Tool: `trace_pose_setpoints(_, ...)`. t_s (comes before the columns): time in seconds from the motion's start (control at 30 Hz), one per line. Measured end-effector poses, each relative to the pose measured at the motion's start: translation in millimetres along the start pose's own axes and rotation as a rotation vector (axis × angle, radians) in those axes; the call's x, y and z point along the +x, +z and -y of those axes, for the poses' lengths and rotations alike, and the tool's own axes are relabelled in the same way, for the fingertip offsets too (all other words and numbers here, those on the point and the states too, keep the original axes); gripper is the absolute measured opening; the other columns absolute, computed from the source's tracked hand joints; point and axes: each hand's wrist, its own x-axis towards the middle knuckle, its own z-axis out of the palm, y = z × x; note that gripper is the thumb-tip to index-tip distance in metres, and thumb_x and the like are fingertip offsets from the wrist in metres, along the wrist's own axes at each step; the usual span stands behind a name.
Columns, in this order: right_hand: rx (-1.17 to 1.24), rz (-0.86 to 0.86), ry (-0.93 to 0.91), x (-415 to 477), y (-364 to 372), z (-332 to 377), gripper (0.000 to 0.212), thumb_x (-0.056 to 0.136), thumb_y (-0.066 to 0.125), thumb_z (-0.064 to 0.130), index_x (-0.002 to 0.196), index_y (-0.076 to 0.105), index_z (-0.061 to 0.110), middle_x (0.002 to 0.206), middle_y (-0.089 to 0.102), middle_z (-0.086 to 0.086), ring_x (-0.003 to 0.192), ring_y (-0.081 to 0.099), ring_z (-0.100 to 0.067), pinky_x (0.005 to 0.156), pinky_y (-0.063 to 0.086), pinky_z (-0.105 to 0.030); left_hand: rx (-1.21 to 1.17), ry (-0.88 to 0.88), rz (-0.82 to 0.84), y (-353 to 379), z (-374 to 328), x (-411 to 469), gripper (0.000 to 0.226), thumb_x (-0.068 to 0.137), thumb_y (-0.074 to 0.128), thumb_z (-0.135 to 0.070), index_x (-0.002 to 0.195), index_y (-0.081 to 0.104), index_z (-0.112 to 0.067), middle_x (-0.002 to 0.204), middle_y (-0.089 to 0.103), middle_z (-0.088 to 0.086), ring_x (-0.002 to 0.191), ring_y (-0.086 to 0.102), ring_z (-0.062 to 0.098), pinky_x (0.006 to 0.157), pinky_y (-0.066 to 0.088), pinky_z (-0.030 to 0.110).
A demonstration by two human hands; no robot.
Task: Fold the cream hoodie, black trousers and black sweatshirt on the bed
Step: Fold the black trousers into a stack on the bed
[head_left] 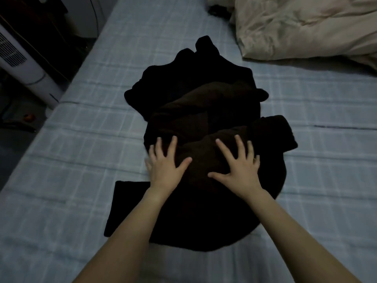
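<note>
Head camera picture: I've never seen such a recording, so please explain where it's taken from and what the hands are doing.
No machine here: a camera worn on a person's head looks down at their bare hands. The left hand and right hand press flat, fingers spread, on a heap of soft black clothing on the pale blue checked bedsheet. Neither grips anything. A flat black folded piece lies nearer, partly under the left forearm. Far right lies crumpled cream fabric.
</note>
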Motion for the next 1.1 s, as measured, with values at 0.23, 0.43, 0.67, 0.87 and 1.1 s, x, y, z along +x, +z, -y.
trace_pose_setpoints(0.23, 0.065, 0.056, 0.042, 26, 51, -6, 0.063, 0.089, 0.065, 0.048, 0.146, 0.041, 0.04, 0.165, 0.013, 0.001, 0.144, 0.021, -0.039, 0.116, 0.028, -0.054, -0.393, -0.166, 0.122, 59, -3, 17, 0.067, 0.094, 0.055, -0.048, 0.152, 0.024, -0.036, 0.163, 0.008, 0.005, 0.148, 0.003, 0.035, 0.12, 0.012, 0.047)
trace_pose_setpoints(0.43, 0.311, -0.121, 0.032, -10, 35, 0, 0.034, 0.094, 0.062, 0.006, 0.126, 0.067, 0.015, 0.146, 0.052, -0.008, 0.132, 0.05, -0.028, 0.111, 0.029, -0.026, -0.537, -0.075, -0.068, 42, -6, -22, 0.052, 0.089, 0.069, -0.017, 0.139, 0.053, -0.016, 0.148, 0.044, 0.003, 0.135, 0.042, 0.017, 0.108, 0.027, 0.016)
trace_pose_setpoints(0.67, 0.357, -0.249, 0.06, -121, -21, 18, 0.031, 0.088, 0.07, 0.003, 0.116, 0.074, 0.017, 0.13, 0.064, -0.013, 0.119, 0.062, -0.028, 0.104, 0.036, -0.025, -0.539, 0.062, -0.066, -13, -21, -105, 0.05, 0.086, 0.074, -0.019, 0.133, 0.059, -0.023, 0.143, 0.046, -0.01, 0.126, 0.041, -0.001, 0.094, 0.022, -0.009)
trace_pose_setpoints(0.87, 0.394, -0.32, 0.131, -252, -71, 36, 0.031, 0.084, 0.073, 0.001, 0.111, 0.076, 0.016, 0.125, 0.067, -0.014, 0.115, 0.063, -0.024, 0.102, 0.038, -0.019, -0.583, 0.171, 0.035, -69, -38, -221, 0.049, 0.083, 0.076, -0.017, 0.13, 0.062, -0.024, 0.133, 0.053, -0.01, 0.12, 0.048, 0.0, 0.1, 0.034, 0.001)
trace_pose_setpoints(1.1, 0.533, -0.464, 0.23, -401, -115, 64, 0.025, 0.081, 0.078, 0.01, 0.102, 0.077, 0.023, 0.101, 0.071, 0.018, 0.1, 0.066, 0.0, 0.091, 0.044, -0.007, -0.588, 0.351, -0.017, -127, -48, -344, 0.043, 0.078, 0.081, -0.018, 0.118, 0.068, -0.02, 0.111, 0.06, -0.019, 0.104, 0.049, -0.023, 0.09, 0.033, -0.003)
